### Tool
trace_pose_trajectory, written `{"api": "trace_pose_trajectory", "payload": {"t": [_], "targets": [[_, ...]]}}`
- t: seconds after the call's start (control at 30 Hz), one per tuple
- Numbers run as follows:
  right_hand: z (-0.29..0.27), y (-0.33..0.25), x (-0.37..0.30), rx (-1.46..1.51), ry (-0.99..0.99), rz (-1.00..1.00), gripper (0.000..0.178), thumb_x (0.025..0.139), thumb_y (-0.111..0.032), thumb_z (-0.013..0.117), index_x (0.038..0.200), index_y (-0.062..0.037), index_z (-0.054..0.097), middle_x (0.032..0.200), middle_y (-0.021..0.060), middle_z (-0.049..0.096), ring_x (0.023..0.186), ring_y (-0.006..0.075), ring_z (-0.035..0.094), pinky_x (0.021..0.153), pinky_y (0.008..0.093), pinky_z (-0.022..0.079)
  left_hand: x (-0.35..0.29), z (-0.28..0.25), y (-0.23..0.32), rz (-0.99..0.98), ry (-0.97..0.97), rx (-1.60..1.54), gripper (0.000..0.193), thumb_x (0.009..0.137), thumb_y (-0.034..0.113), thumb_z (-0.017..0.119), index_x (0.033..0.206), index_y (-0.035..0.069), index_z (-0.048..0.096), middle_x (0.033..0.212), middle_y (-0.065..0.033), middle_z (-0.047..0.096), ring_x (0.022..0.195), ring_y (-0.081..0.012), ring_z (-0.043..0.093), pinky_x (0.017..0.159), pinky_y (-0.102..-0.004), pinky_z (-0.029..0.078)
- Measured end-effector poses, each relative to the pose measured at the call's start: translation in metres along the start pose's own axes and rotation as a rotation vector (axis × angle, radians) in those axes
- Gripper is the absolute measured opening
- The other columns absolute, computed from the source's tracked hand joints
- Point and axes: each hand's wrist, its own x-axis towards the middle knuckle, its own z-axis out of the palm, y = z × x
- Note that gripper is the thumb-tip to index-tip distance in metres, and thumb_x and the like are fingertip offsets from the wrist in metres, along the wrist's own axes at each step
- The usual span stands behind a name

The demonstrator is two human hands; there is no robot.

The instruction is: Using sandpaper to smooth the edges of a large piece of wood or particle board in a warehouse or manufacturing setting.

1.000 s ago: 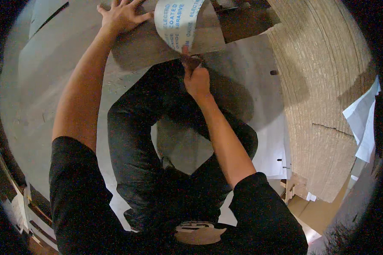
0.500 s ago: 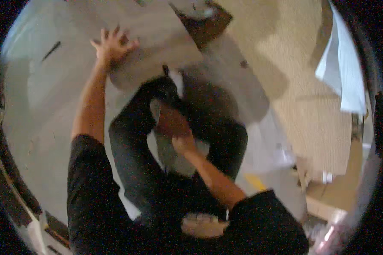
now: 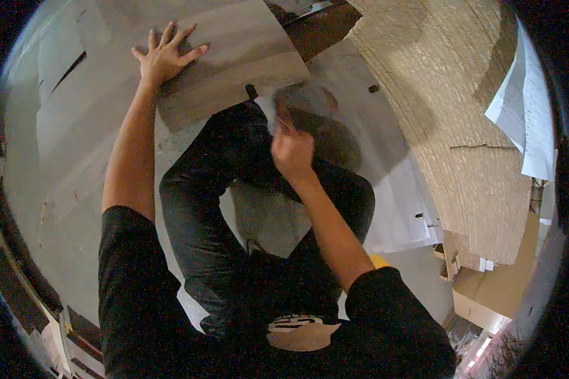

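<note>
My left hand (image 3: 161, 60) lies flat with its fingers spread on a pale brown wood-patterned sheet (image 3: 234, 44) ahead of me. My right hand (image 3: 294, 151) is a closed fist just beyond my crossed legs (image 3: 199, 177). From its top juts a thin greyish-brown piece, smeared by motion, whose kind I cannot make out. A small black object (image 3: 251, 91) sits at the near edge of the sheet, by my knee. A greyish sheet (image 3: 354, 82) extends beneath and to the right of my right hand.
On the right lies a large tan, rough-grained board (image 3: 449, 120) with a dark crack. White paper (image 3: 521, 107) hangs over its far right side. A cardboard box (image 3: 496, 287) stands at lower right, and a dark slit (image 3: 69, 71) shows at upper left. Something yellow (image 3: 378, 261) peeks out by my right elbow.
My right hand has moved forward from between my legs to beyond them, with the thin piece in it. The left hand stays on the sheet, its fingers still spread.
</note>
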Motion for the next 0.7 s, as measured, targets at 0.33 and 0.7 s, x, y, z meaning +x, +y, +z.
{"api": "trace_pose_trajectory", "payload": {"t": [0.33, 0.7], "targets": [[0.083, 0.017, 0.021, 0.366, -0.117, 0.134, 0.05, 0.1, -0.027, 0.053, 0.141, 0.0012, 0.053, 0.111, 0.0338, 0.067, 0.101, 0.0556, 0.062, 0.094, 0.0556, 0.052, 0.005, -0.012, 0.012, 0.012, -0.006, -0.015, 0.083, 0.083, 0.088, 0.044, 0.154, 0.045, 0.041, 0.166, -0.003, 0.033, 0.154, -0.0388, 0.026, 0.111, -0.0798, 0.016], [0.129, 0.115, -0.045, 0.104, -0.13, 0.478, 0.024, 0.1, -0.022, 0.063, 0.108, 0.0004, 0.069, 0.085, 0.0105, 0.07, 0.071, 0.0232, 0.065, 0.06, 0.0367, 0.046, 0.032, 0.035, 0.027, 0.017, -0.014, -0.045, 0.082, 0.084, 0.088, 0.046, 0.155, 0.052, 0.032, 0.17, 0.0002, 0.023, 0.155, -0.0445, 0.017, 0.106, -0.0881, 0.008]]}}
